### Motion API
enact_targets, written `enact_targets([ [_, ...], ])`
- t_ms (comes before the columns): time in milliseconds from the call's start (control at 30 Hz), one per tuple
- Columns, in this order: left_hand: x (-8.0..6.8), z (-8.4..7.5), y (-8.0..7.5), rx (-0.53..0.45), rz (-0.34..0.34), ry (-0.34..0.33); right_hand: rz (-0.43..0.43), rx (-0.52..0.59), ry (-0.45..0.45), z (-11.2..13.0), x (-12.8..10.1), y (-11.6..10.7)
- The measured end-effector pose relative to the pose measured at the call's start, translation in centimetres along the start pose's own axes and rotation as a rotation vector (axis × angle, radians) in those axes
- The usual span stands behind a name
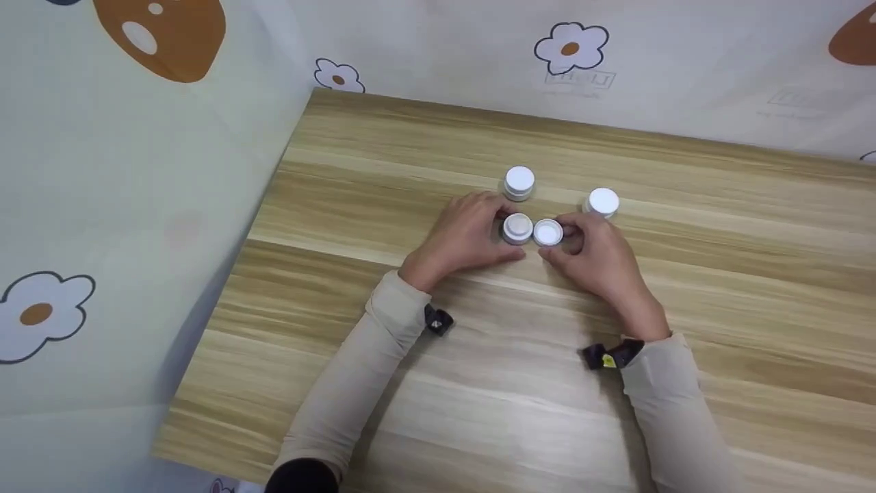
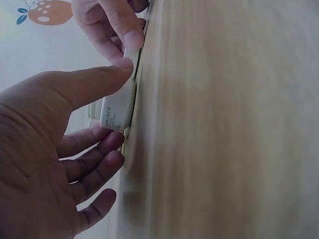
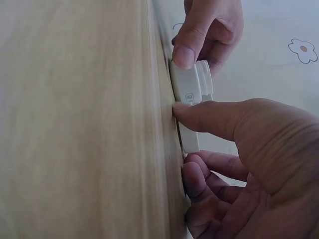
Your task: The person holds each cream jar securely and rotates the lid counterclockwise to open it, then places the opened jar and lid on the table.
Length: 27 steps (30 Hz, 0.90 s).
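Observation:
My left hand (image 1: 467,234) grips an uncapped small white cosmetic jar (image 1: 518,230) between thumb and fingers. The jar stands upright on the wooden table, and small print shows on its side (image 2: 113,113) in the left wrist view. Right beside it lies a white screw lid (image 1: 548,233), hollow side up. My right hand (image 1: 599,255) holds this lid, thumb on the near side and fingers on the far side. In the right wrist view the lid (image 3: 189,140) sits low at the table surface, and the jar's threaded neck (image 3: 205,79) shows behind it.
Behind my left hand stands a capped white jar (image 1: 519,182). Another capped white jar (image 1: 603,203) stands just behind my right hand, partly covered by it. The wooden table (image 1: 356,164) meets a flower-print wall covering (image 1: 438,55) at the back and left.

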<state>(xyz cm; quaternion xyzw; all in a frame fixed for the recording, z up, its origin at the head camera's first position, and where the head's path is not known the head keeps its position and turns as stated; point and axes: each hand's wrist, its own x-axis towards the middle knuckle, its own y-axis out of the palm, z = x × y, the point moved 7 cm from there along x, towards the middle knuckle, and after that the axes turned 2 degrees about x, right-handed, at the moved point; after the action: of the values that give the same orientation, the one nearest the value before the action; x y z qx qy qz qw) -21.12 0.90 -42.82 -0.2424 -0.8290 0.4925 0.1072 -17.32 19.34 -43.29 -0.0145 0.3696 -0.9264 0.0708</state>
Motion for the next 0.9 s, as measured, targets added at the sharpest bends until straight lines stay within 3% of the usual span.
enact_targets([
  [200, -0.3, 0.0, -0.4, 0.022, 0.036, 0.017, 0.021, 0.053, 0.016, 0.5, 0.1, -0.8],
  [300, -0.5, 0.2, -0.8, 0.01, 0.096, 0.03, 0.035, 0.058, 0.025, 0.8, -0.1, -1.6],
  [433, -1.4, 1.7, -1.8, -0.072, 0.163, -0.027, 0.058, 0.087, -0.021, 1.3, -0.3, -2.8],
  [533, -1.6, 3.2, -2.7, -0.146, 0.118, -0.096, 0.027, 0.123, -0.062, 1.8, 0.3, -3.6],
  [633, -1.3, 4.0, -2.9, -0.193, 0.026, -0.119, -0.045, 0.142, -0.073, 2.0, 1.3, -3.9],
  [767, -0.7, 4.4, -2.5, -0.175, -0.055, -0.121, -0.128, 0.136, -0.065, 2.2, 2.8, -3.3],
  [900, 0.3, 4.3, -2.2, -0.143, -0.073, -0.118, -0.161, 0.101, -0.059, 2.5, 4.3, -2.8],
])
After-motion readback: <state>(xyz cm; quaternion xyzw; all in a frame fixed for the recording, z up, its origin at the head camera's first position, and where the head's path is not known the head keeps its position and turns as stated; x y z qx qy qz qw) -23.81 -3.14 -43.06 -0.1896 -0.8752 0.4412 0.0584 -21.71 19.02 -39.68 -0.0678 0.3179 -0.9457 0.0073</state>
